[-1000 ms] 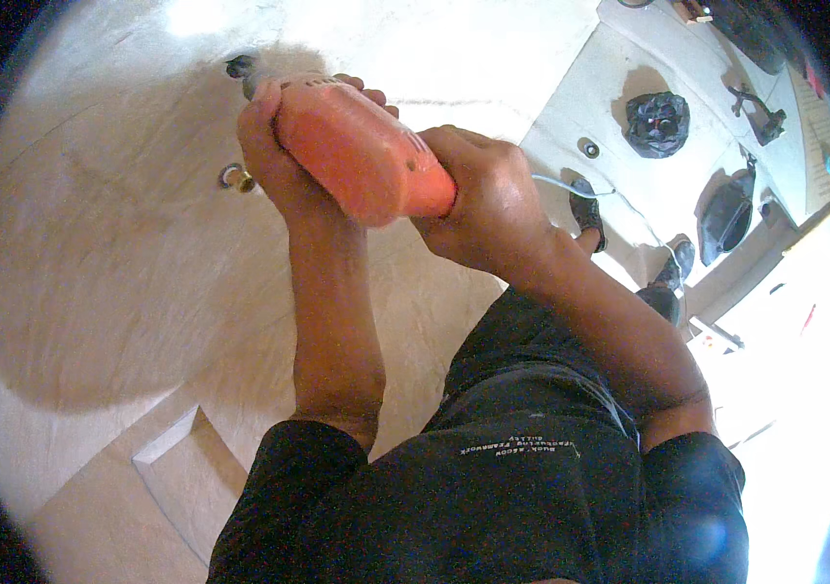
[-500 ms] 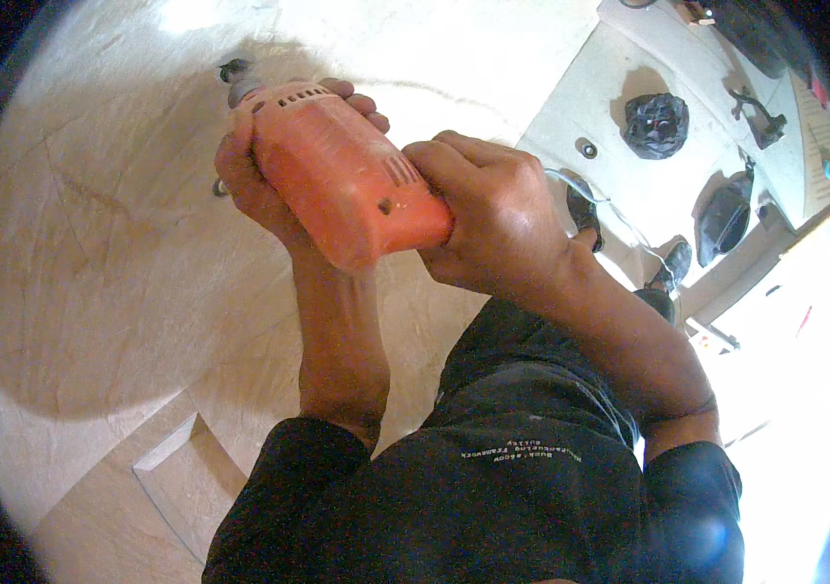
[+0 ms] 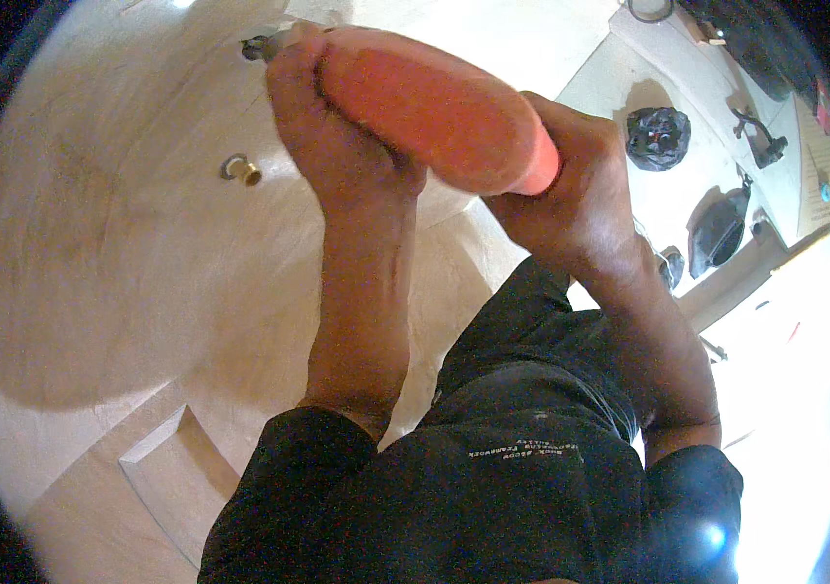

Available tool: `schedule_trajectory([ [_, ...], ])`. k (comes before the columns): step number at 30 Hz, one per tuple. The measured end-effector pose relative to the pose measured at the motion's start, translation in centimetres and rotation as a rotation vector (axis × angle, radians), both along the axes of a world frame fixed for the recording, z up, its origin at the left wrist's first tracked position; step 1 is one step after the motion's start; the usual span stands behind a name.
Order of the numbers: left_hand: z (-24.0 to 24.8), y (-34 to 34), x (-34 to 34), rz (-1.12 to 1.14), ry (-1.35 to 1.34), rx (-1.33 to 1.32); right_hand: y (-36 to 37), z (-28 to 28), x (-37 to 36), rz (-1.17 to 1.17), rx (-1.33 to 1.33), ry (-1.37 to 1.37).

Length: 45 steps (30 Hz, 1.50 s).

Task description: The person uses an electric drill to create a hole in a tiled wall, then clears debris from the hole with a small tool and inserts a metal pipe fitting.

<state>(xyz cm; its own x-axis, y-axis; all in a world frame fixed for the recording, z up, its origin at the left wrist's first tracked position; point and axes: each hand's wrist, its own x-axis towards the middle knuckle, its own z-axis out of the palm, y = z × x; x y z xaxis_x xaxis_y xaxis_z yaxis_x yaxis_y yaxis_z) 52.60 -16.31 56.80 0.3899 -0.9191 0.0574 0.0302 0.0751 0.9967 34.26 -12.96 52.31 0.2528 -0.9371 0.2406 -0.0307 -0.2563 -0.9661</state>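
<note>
An orange-red power drill (image 3: 425, 107) is raised in front of me, its front end at the beige marbled wall (image 3: 123, 253). My left hand (image 3: 337, 146) is closed around the front of its body from below. At the rear, my right hand (image 3: 580, 175) is wrapped round the handle, most of its fingers hidden behind the tool. A dark round piece (image 3: 257, 47) shows at the drill's nose; I cannot tell whether it is part of the drill or a hole in the wall. Below it, a brass pipe fitting (image 3: 245, 172) sticks out of the wall.
A recessed niche (image 3: 181, 457) is set in the wall at lower left. On the pale floor at right lie a crumpled black plastic bag (image 3: 658, 138), a dark pouch-like thing (image 3: 720, 232) and a black tap-like fitting (image 3: 760, 136). A flat cardboard piece (image 3: 819, 180) lies beyond them.
Both hands have moved up and to the right with the drill, and its rear end has tipped upward. The brass fitting, mostly hidden behind my left hand before, now shows fully.
</note>
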Motion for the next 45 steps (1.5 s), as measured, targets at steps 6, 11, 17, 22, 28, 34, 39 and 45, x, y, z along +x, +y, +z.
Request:
schedule_trajectory([
  [6,0.6,0.2,-1.3,0.085,0.194,0.183,0.5,-1.6,2.3,-0.035,0.127,-0.095],
  [11,1.4,0.7,-1.2,0.068,0.241,0.165,1.3,-1.4,2.2,-0.038,0.110,-0.142],
  [17,2.0,1.6,-3.9,0.054,0.199,0.232,1.2,-1.5,0.3,0.032,0.144,-0.114],
  [22,-0.2,5.2,-4.1,0.043,0.166,0.174,3.8,-3.6,-4.7,0.049,0.237,-0.099],
  [28,0.4,9.1,1.8,-0.118,-1.167,0.471,13.0,-12.2,-15.8,-0.388,0.682,0.064],
  [34,3.0,4.1,6.4,-0.157,-1.873,0.508,20.1,-21.0,-25.1,-0.677,1.190,0.071],
  [39,4.9,1.3,4.8,-0.096,-2.425,0.261,25.9,-24.4,-30.4,-0.811,1.043,-0.140],
  [45,8.2,-1.0,3.7,-0.327,-2.693,0.531,25.5,-22.6,-31.2,-0.833,1.138,-0.108],
])
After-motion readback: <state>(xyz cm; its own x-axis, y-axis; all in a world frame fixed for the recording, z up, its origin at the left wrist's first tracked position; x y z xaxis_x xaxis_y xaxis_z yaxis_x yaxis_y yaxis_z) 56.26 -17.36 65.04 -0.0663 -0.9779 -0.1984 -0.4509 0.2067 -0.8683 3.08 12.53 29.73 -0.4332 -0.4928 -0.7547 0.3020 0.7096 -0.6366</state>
